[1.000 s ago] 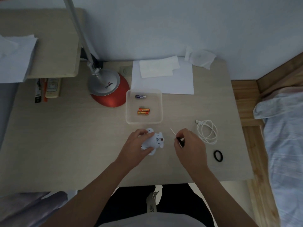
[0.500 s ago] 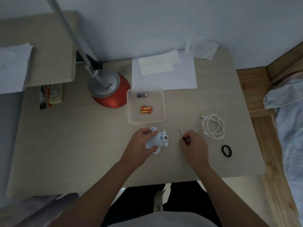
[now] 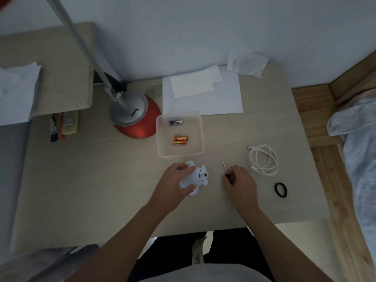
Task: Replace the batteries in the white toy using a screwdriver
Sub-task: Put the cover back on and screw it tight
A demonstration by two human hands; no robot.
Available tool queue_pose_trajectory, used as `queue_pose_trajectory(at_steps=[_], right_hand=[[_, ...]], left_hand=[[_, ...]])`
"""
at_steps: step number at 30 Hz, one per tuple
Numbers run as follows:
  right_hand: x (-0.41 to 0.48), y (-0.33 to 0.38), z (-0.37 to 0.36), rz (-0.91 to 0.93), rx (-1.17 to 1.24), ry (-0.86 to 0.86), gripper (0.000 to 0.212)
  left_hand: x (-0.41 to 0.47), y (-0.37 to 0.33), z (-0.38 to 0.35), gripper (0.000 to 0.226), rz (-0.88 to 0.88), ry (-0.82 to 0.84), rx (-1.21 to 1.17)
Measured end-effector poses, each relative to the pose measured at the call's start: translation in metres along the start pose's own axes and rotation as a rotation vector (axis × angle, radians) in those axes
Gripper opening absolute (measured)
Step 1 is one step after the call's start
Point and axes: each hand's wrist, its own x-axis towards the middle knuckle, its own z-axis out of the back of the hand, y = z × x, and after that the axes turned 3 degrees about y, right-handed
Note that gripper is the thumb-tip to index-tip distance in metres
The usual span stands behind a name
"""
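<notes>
The small white plastic toy (image 3: 195, 177) is gripped on the pale wooden desk (image 3: 101, 169) by the left hand (image 3: 173, 184), underside turned up, presumably so the battery cover can be reached. A slim dark-handled screwdriver (image 3: 224, 166) is pinched in the closed right hand (image 3: 239, 182) (just beside the toy, not touching it). In the clear square plastic tray (image 3: 192, 129) three cells are counted: two orange batteries (image 3: 180, 140) and one dark blue battery (image 3: 175, 122).

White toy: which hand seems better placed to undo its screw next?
Probably the right. The right hand pinches the screwdriver close beside the white toy, while the left hand grips the toy and steadies it on the table, so it is busy.
</notes>
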Motion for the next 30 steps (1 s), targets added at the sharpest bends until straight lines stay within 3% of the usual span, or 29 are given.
queue_pose_trajectory(at_steps=[13, 17, 24, 30], right_hand=[[-0.016, -0.013, 0.048, 0.101, -0.024, -0.097, 0.011], [-0.03, -0.023, 0.075, 0.124, -0.068, -0.16, 0.012], [-0.056, -0.059, 0.113, -0.043, -0.095, -0.215, 0.021], [-0.054, -0.086, 0.121, -0.197, -0.044, -0.086, 0.049]], left_hand=[[-0.003, -0.007, 0.007, 0.062, -0.027, -0.005, 0.059], [0.002, -0.03, 0.012, 0.061, -0.069, -0.073, 0.12], [0.038, -0.097, -0.008, 0.066, -0.237, -0.068, 0.213], [0.081, -0.134, -0.057, 0.079, -0.282, 0.065, 0.285]])
